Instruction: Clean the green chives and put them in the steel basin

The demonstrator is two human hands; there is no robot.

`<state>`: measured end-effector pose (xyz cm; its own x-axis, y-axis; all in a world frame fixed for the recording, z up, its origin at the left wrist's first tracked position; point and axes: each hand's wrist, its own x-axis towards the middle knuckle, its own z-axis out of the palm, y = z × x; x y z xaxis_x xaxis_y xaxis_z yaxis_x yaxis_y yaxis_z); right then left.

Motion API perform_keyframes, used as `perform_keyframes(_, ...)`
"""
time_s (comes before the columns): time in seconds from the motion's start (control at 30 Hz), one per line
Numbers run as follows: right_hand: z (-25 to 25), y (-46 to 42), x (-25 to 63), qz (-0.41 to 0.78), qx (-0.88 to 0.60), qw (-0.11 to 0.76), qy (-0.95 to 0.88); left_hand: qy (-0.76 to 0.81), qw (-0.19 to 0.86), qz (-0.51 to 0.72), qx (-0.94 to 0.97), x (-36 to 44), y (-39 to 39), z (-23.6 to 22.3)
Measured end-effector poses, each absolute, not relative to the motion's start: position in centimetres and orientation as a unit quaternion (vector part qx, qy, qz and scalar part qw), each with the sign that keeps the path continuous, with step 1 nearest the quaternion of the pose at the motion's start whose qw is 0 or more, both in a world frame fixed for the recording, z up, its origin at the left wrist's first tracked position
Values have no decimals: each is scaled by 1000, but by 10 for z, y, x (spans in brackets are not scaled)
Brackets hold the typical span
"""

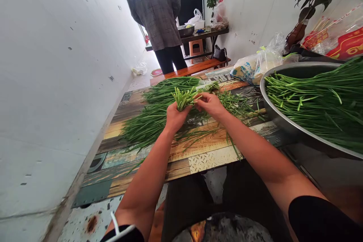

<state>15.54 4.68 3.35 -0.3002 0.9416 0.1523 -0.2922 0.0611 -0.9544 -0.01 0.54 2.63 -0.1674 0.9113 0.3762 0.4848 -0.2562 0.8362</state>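
My left hand (176, 117) is wrapped round a bunch of garlic chives (183, 98), their pale cut ends pointing up and away from me. At the right side of that bunch, my right hand (210, 105) pinches a pale chive stem between thumb and fingers. More long green chives (146, 123) lie in heaps on the wood-patterned table (208, 145), beyond and to the left of my hands. Loose trimmings (236, 104) are scattered to the right of my right hand.
A large metal bowl (272, 121) full of chives (314, 100) stands close on the right. Behind it are plastic bags (256, 66) and a potted plant (296, 32). A white wall (56, 83) runs along the left. A person (154, 11) stands beyond the orange bench (194, 67).
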Motion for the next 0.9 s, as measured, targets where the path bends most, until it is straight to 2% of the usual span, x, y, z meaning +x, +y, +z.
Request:
perform_keyframes(0.17, 36, 52, 163, 622, -339, 491, -506, 575, 220, 485, 621, 0, 5, 30)
perform_keyframes(0.27, 43, 68, 189, 617, -360, 548, -434, 589, 209, 487, 610, 0, 6, 29)
perform_keyframes(0.37, 47, 81, 209, 545, -413, 611, -399, 594, 212, 506, 588, -1, 7, 26)
perform_keyframes(0.43, 46, 81, 209, 529, -440, 589, -424, 592, 218, 508, 587, -2, 8, 24)
perform_keyframes(0.53, 44, 69, 195, 521, -390, 531, -542, 590, 222, 500, 594, -3, 8, 24)
perform_keyframes(0.67, 44, 53, 177, 432, -338, 522, -654, 586, 224, 500, 597, -3, 8, 26)
perform_keyframes(0.83, 40, 61, 181, 514, -386, 521, -562, 595, 196, 501, 598, -1, 7, 28)
perform_keyframes(0.9, 37, 69, 188, 509, -421, 542, -520, 601, 187, 502, 593, 0, 6, 28)
